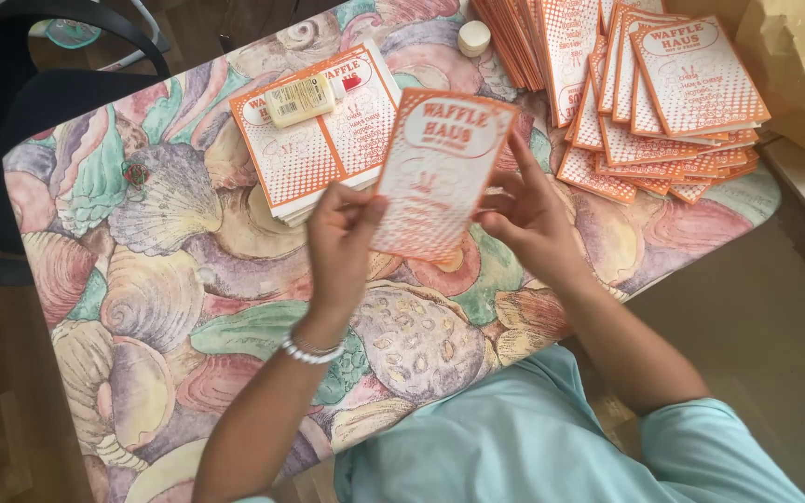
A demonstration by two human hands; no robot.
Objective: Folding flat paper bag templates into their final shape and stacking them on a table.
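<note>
An orange-and-white folded leaflet (pixel 435 172) is held upright above the table between both hands. My left hand (pixel 342 242) grips its left edge, with a bead bracelet (pixel 309 351) on that wrist. My right hand (pixel 528 214) holds the right edge, one finger stretched up along it. Behind the leaflet lies a stack of flat, unfolded orange sheets (pixel 314 140) with a small yellow glue stick (pixel 300 100) lying on top.
The table wears a shell-patterned cloth (pixel 160 279). A fanned heap of folded orange leaflets (pixel 654 102) fills the far right. A small cream round cap (pixel 474 37) sits near it. A dark chair (pixel 11 121) stands at left, crumpled brown paper (pixel 794 65) at right.
</note>
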